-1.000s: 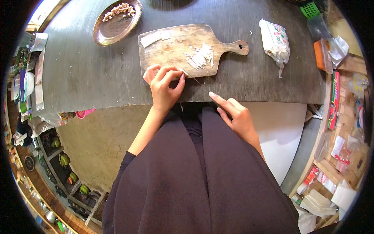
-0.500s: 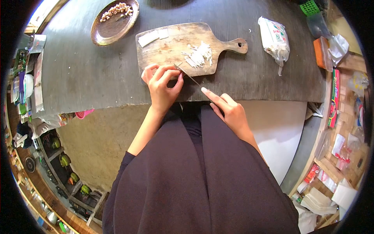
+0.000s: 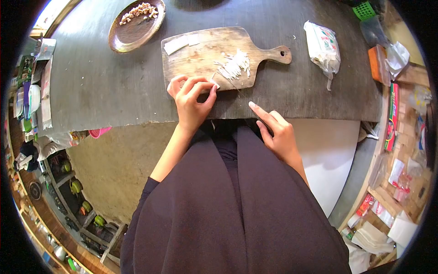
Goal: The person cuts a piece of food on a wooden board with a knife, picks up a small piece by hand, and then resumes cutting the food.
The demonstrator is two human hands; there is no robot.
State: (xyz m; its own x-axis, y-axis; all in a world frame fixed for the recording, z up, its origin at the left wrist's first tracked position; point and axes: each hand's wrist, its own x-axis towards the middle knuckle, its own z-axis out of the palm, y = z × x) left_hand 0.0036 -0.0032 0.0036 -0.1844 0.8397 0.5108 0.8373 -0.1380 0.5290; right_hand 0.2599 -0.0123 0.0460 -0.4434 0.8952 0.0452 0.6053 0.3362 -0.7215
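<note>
The left hand [image 3: 194, 98] pinched a small white piece [image 3: 216, 84] at the front edge of the cutting board [image 3: 200, 57]; the fingers covered most of it. The right hand [image 3: 273, 130] curled around a knife [image 3: 238, 90], its forefinger stretched toward the blade. The handle was hidden by the hand, and the thin blade, seen nearly edge-on, was hard to make out against the dark worktop [image 3: 100, 91].

The board lay near the worktop's front edge, its worn, scratched wood narrowing to a holed handle on the right. Thin white sticks [image 3: 235, 65] were heaped beside that handle; flat white slabs [image 3: 181, 43] lay by the board's far left corner.

Toward the worktop's far left corner sat a glossy brown dish [image 3: 132, 39] with small brownish cubes [image 3: 138, 13]. A crumpled plastic packet [image 3: 321, 45], its print too small to read, lay toward the right edge. Beyond the left edge, cluttered shelves [image 3: 86, 219] curved away, bent by the lens, above a bare, mottled floor [image 3: 109, 169].
</note>
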